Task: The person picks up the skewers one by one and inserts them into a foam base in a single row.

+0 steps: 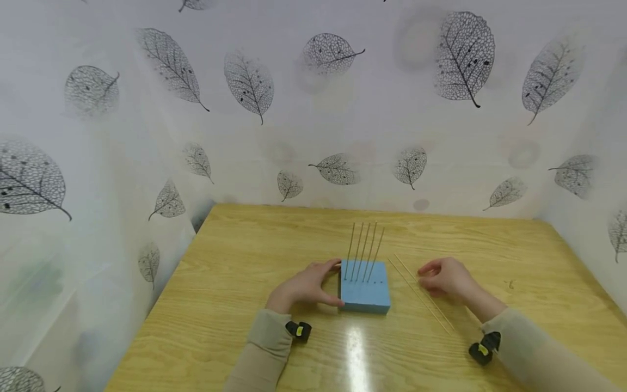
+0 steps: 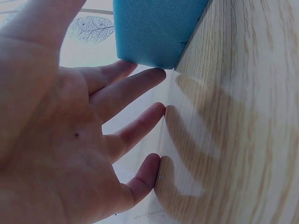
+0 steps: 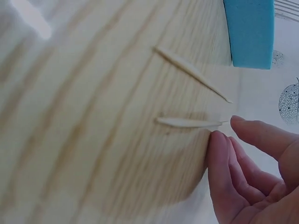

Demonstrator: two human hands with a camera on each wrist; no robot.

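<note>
A light blue foam block [image 1: 364, 298] lies on the table, with several thin sticks [image 1: 361, 251] standing in a row in its top. Two small dark holes show to the right of that row. My left hand [image 1: 306, 286] is at the block's left side, thumb by the front corner and fingers by the back one. In the left wrist view its fingers [image 2: 128, 95] are spread and fairly straight, touching the block's edge. Two loose thin sticks [image 3: 191, 72] lie right of the block. My right hand [image 1: 448, 280] is over the right-hand stick, thumb and forefinger parted around it.
The wood-grain table [image 1: 274, 234] reaches back to a white curtain [image 1: 367, 125] with dark leaf prints, which also hangs at both sides. A small brown mark or scrap [image 1: 510, 284] is on the table right of my right hand.
</note>
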